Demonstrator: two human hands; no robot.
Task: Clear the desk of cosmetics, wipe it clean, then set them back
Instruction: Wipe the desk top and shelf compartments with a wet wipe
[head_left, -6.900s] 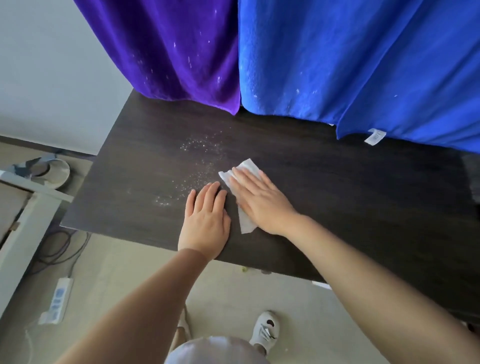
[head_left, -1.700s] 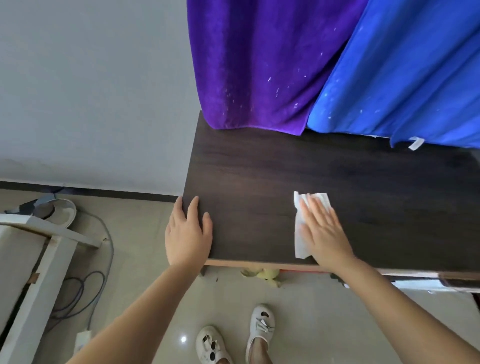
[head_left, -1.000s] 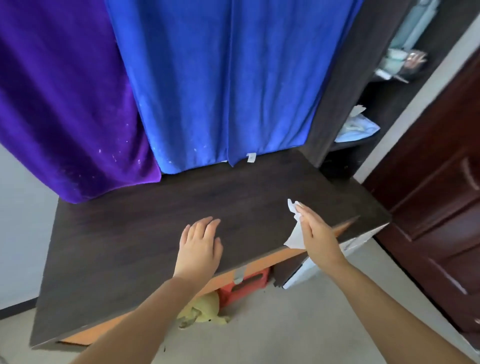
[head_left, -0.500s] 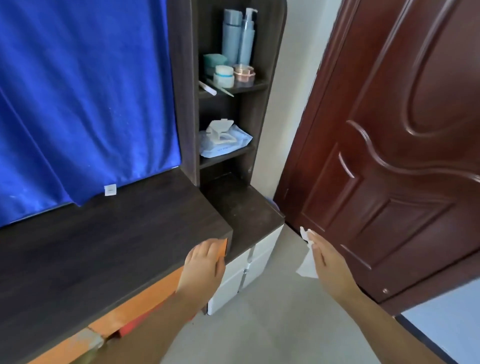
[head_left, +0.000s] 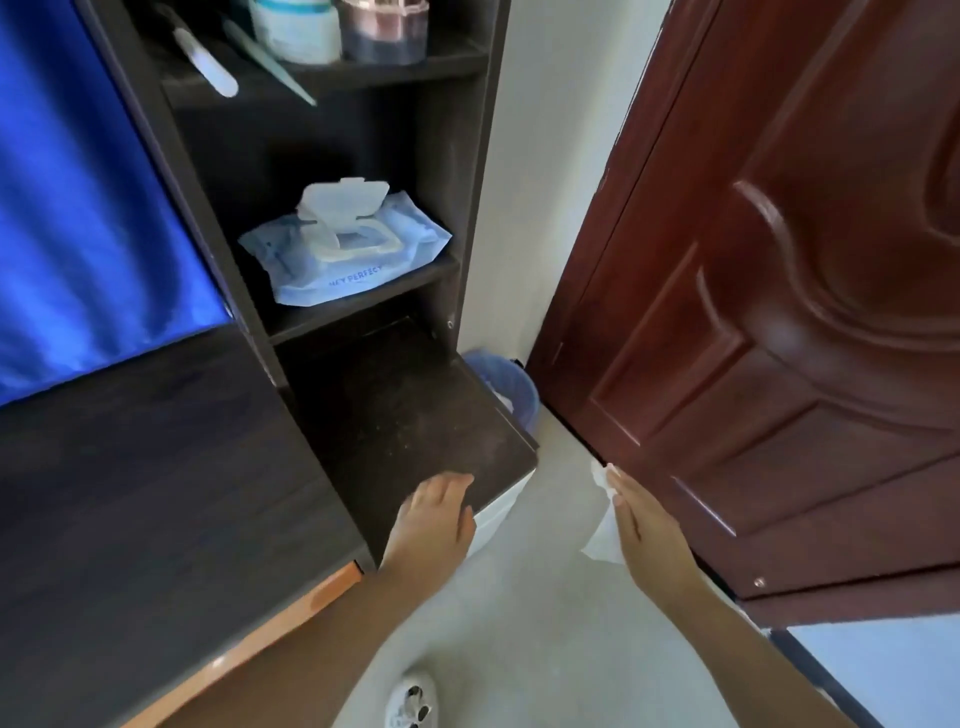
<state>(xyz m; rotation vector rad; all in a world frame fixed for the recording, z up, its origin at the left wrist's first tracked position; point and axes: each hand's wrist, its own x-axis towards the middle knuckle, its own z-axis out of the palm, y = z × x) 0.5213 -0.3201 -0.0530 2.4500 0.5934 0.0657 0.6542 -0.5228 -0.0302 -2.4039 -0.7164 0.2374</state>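
Right hand (head_left: 641, 525): reaching forward at centre right of the frame, fingers straight and close together, pressing a crumpled white wipe (head_left: 602, 532) under the palm; thumb hidden, so the exact pinch not showing.
White wipe: hanging below and left of the right hand, over the pale floor (head_left: 545, 623), most of it covered by the hand.
Left hand (head_left: 434, 519): lying flat at lower centre, fingers loosely spread and holding nothing, fingertips resting on the front edge of the lower dark cabinet top (head_left: 410, 415).
Dark wooden desk top (head_left: 145, 467): filling the lower left, bare and blurred, orange front edge showing beneath it.
Cosmetics: sitting on the top shelf at the upper edge of the frame, only bottoms showing; white round jar (head_left: 296, 28) beside a rose-gold lidded jar (head_left: 384, 28), both cut off above; a white slim tube (head_left: 205, 65) and a pale green stick (head_left: 270, 62) lying slanted, upper ends cut off.
Pale blue pack of wet wipes (head_left: 343, 249): lying on the middle shelf, white flip lid standing open, printed lettering only partly legible.
Blue cloth (head_left: 88, 208): hanging at upper left, cut off by the frame.
Blue-lined bin (head_left: 501, 384): peeking out behind the cabinet corner, mostly hidden.
Dark red panelled door (head_left: 779, 312): filling the right side, blurred, just beside the right hand.
White shoe (head_left: 410, 704): showing at the bottom edge, partly cut off.
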